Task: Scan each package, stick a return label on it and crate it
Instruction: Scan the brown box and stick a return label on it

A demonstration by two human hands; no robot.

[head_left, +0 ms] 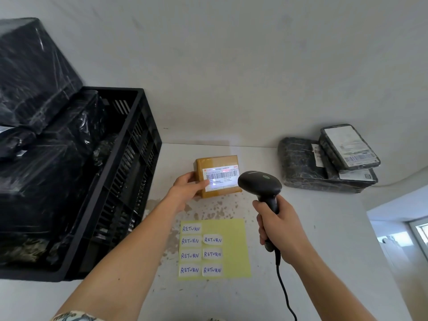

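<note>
While the left hand (190,184) props the brown box (217,176) at its left edge, thumb over the front and fingers wrapped behind, the right hand (279,228) is clenched on the scanner (260,184) handle, head aimed at the shipping label (221,178). White scan light falls on the label's lower left, just below the barcode. Box sits on the white table (324,228), far centre, long axis running left-right, label face tilted up toward the scanner. Step in hand: the scan; not labelled yet, as far as I can see. Key relation: return label sheet (214,247) lies on the table directly nearer the person than the box, between the two forearms, seven stickers left. Left hand is nearer the sheet's sticker columns; right is busy with the scanner. Black crate (139,144) is to the left, already heaped with dark wrapped parcels, so the left arm has the shorter carry. More packages (328,163) stacked far right, waiting.
</note>
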